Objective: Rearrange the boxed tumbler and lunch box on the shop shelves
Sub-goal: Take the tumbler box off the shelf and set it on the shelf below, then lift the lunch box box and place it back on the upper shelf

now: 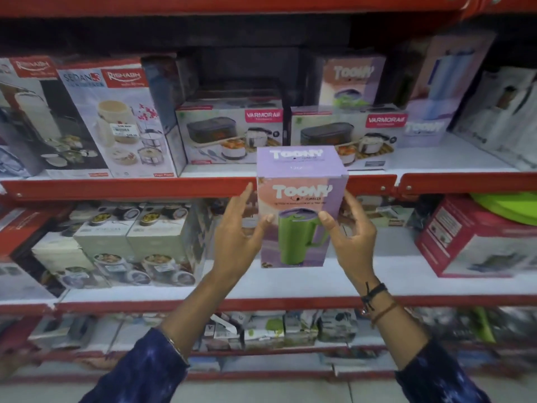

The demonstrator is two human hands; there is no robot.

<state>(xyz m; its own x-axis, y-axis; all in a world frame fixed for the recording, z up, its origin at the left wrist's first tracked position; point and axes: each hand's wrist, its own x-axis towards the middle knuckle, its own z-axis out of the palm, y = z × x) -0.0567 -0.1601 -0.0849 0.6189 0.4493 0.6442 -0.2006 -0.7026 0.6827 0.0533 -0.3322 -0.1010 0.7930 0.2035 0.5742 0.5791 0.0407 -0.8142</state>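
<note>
A purple boxed tumbler [299, 205] marked "Toony", with a green tumbler pictured on it, is held upright in front of the red shelf edge [128, 187]. My left hand [235, 242] presses its left side and my right hand [353, 242] its right side, thumbs on the front face. Two Varmora lunch box cartons, the left lunch box [229, 135] and the right lunch box [345, 132], stand on the upper shelf behind the held box. Two more Toony boxes, one [353, 80] behind the lunch boxes and a pale one [424, 123] to their right, stay on that shelf.
Rishabh tiffin cartons [116, 120] fill the upper shelf's left. The white shelf board [450, 158] shows bare at the right. On the middle shelf are food-container boxes [130, 242] at left and a red carton [479, 242] at right. A lower shelf [261, 330] holds small packs.
</note>
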